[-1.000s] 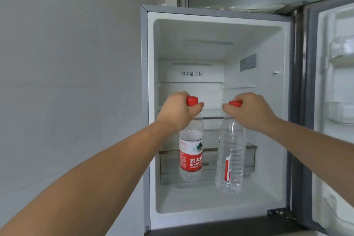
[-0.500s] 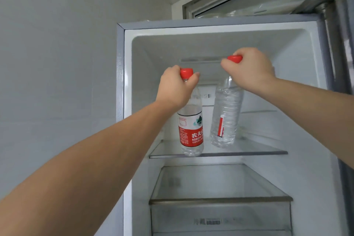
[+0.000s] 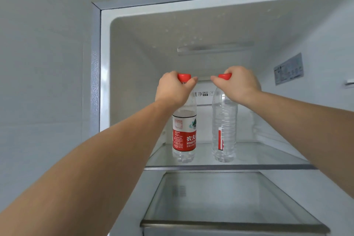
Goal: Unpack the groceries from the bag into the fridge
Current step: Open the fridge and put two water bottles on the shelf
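Observation:
Two clear water bottles with red caps stand upright on the top glass shelf [image 3: 268,156] of the open fridge [image 3: 134,48]. My left hand [image 3: 173,90] grips the neck of the left bottle [image 3: 184,134], whose red and white label faces me. My right hand [image 3: 239,84] grips the cap and neck of the right bottle [image 3: 224,126], which shows only a thin strip of its label. The bottles are a little apart, both bases near the shelf's front edge. The grocery bag is out of view.
A second glass shelf [image 3: 229,201] lies below the top one. A light strip [image 3: 214,48] sits on the fridge ceiling and a sticker [image 3: 288,68] on the right inner wall. A grey wall [image 3: 44,82] runs along the left of the fridge.
Both hands carried the bottles up from the lower part of the fridge to the top shelf and lowered them onto it. My view has come closer to the shelf.

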Demonstrator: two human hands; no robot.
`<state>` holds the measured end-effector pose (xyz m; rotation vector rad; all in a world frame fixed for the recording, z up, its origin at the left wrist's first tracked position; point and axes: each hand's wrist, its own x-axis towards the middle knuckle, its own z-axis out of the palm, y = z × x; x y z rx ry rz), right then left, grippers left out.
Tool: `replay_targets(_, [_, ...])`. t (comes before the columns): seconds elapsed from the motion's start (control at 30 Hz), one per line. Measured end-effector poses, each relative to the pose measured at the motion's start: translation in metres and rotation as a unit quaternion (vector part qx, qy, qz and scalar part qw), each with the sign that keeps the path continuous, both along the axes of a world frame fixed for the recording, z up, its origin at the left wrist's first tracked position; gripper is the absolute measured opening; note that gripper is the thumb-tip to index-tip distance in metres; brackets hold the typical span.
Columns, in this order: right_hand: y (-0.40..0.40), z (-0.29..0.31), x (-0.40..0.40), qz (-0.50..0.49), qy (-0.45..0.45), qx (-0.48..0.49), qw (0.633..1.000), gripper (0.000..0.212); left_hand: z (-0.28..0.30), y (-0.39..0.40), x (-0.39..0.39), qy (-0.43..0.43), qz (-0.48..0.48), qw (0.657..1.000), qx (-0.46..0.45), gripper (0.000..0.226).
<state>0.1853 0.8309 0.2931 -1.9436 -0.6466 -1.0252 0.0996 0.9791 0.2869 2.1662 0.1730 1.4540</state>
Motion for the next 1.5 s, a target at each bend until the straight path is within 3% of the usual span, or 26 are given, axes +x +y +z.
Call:
replay_targets(0.17, [0.016, -0.009, 0.019, 0.084, 0.088, -0.006, 0.992, 0.039, -0.005, 0.02, 0.017, -0.001, -0.061, 0.992, -0.111, 0.036])
replay_targets(0.37, [0.021, -0.051, 0.032, 0.141, 0.175, -0.011, 0.974, 0.082, -0.018, 0.021, 0.023, 0.009, -0.169, 0.958, -0.231, 0.049])
replay_targets(0.53, [0.019, -0.069, 0.034, 0.182, 0.233, -0.012, 0.955, 0.08, -0.025, 0.021, 0.023, -0.013, -0.208, 0.94, -0.27, 0.058])
replay_targets(0.67, [0.015, -0.089, 0.037, 0.233, 0.285, -0.039, 0.929, 0.041, -0.033, 0.019, 0.024, -0.022, -0.21, 0.937, -0.28, 0.065])
replay_targets(0.77, [0.013, -0.099, 0.037, 0.24, 0.3, -0.06, 0.921, 0.034, -0.053, 0.022, 0.035, 0.013, -0.166, 0.963, -0.212, 0.069])
replay_targets(1.0, [0.004, -0.097, 0.046, 0.205, 0.351, -0.122, 0.906, 0.07, -0.083, 0.038, 0.042, 0.106, -0.218, 0.955, -0.172, 0.107])
replay_targets(1.17, [0.013, -0.1, 0.057, 0.192, 0.339, -0.089, 0.917, 0.076, -0.086, 0.044, 0.045, 0.186, -0.155, 0.954, -0.175, 0.121])
replay_targets(1.33, [0.016, -0.105, 0.07, 0.191, 0.314, -0.069, 0.928, 0.035, -0.088, 0.049, 0.055, 0.154, -0.114, 0.964, -0.185, 0.084])
replay_targets(1.5, [0.011, -0.105, 0.096, 0.14, 0.305, -0.06, 0.94, 0.056, -0.092, 0.056, 0.071, 0.146, -0.07, 0.967, -0.195, 0.061])
